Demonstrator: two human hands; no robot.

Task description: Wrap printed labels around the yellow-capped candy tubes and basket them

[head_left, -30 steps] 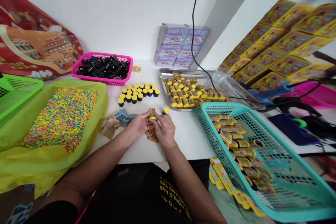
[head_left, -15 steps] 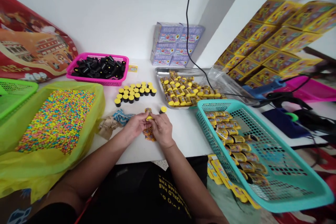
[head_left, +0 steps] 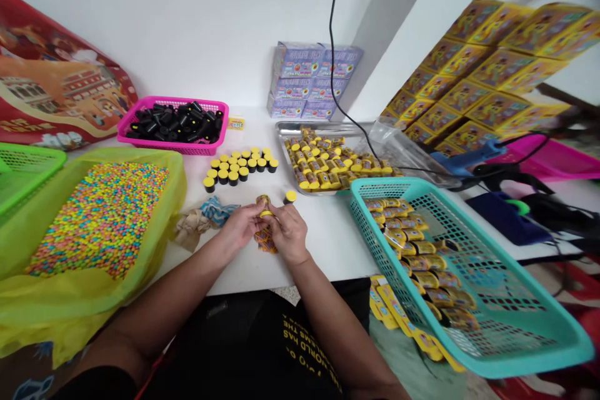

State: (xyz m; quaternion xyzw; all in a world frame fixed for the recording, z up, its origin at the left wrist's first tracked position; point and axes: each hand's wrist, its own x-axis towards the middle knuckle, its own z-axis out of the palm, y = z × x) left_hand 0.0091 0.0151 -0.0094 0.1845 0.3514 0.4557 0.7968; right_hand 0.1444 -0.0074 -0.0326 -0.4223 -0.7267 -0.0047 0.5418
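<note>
Over the white table, my left hand (head_left: pixel 244 224) and my right hand (head_left: pixel 288 231) are closed together on a small canister (head_left: pixel 264 202) with a yellow lid and a printed wrap. The lid end points toward me. Beneath my hands lies a pile of printed wrapper sleeves (head_left: pixel 265 241), partly covered by my fingers. A single black canister with a yellow lid (head_left: pixel 290 197) stands just beyond my right hand. Several more yellow-lidded canisters (head_left: pixel 233 177) stand in rows farther back. A crumpled blue-striped cloth (head_left: pixel 216 209) lies left of my left hand.
At left, a yellow-lined tub (head_left: pixel 180 169) holds colourful candies; behind it is a pink basket (head_left: pixel 213 149) of black canisters. A metal tray (head_left: pixel 282 134) and a teal basket (head_left: pixel 529 356) hold wrapped canisters. A black cable (head_left: pixel 332 31) hangs down. Yellow boxes (head_left: pixel 478 84) are stacked at right.
The canister has tipped slightly in my fingers, and its top sits a little lower. Both hands keep their grip in almost the same place. The view has shifted slightly.
</note>
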